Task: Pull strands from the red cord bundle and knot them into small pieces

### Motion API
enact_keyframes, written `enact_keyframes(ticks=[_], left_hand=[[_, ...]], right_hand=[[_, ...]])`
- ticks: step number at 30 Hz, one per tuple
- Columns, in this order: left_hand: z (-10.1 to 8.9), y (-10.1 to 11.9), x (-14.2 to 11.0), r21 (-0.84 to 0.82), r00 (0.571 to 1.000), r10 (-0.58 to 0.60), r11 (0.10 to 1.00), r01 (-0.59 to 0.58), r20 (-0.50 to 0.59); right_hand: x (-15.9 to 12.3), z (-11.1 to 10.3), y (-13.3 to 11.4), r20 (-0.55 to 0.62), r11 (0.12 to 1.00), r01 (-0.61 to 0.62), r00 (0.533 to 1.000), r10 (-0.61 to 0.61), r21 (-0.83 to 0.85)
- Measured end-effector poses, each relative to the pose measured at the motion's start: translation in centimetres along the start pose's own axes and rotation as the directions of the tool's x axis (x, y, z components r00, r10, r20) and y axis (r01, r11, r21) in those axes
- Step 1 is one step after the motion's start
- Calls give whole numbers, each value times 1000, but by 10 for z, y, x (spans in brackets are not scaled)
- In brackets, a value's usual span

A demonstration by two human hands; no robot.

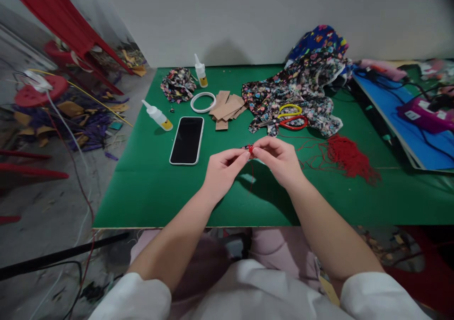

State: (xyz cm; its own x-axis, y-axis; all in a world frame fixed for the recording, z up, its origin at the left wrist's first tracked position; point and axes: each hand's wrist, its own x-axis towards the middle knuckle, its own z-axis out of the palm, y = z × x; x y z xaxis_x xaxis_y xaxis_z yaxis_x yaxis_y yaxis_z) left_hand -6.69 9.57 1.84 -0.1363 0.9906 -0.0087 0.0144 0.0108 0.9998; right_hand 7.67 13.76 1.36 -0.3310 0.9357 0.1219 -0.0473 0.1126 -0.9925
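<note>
Thread [250,150], red and thin, crosses the small fabric piece [245,147] that we hold between our two hands over the middle of the bench [149,192], back from its near edge. Our left hand [222,172] pinches the piece from one side, thumb pressed against the forefinger; our right hand [282,160] pinches it from the other, thumb and forefinger close together. The fingertips of both hands nearly meet and cover most of the piece, so we see only a dark patterned bit with red on it. A thread end hangs down below our fingers.

To the left of our left hand, a smartphone [187,140] lies with its dark screen up. Near the left edge of the bench is a dropper bottle [159,117] with a yellow label; we cannot tell whether it stands or leans. A second bottle [201,73] stands upright near the far edge, beside a bunched floral cloth [178,84] by the far left corner. A white ring [192,103] lies just beside a loose pile of brown card strips [227,108].

Beyond our right hand, scissors [278,120] with one yellow and one red handle lie on a spread of floral fabric [301,88], with blue printed cloth [319,40] behind it at the far edge. Further right, a heap of red thread [351,156] trails strands toward our right hand, near a blue board [400,116].
</note>
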Motion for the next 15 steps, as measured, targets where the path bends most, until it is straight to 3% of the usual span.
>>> enact_keyframes(ticks=[15], left_hand=[[1, 0, 0, -41, 1000, 1, 999, 0, 16]], right_hand=[[0, 0, 1, 21, 999, 35, 999, -36, 29]])
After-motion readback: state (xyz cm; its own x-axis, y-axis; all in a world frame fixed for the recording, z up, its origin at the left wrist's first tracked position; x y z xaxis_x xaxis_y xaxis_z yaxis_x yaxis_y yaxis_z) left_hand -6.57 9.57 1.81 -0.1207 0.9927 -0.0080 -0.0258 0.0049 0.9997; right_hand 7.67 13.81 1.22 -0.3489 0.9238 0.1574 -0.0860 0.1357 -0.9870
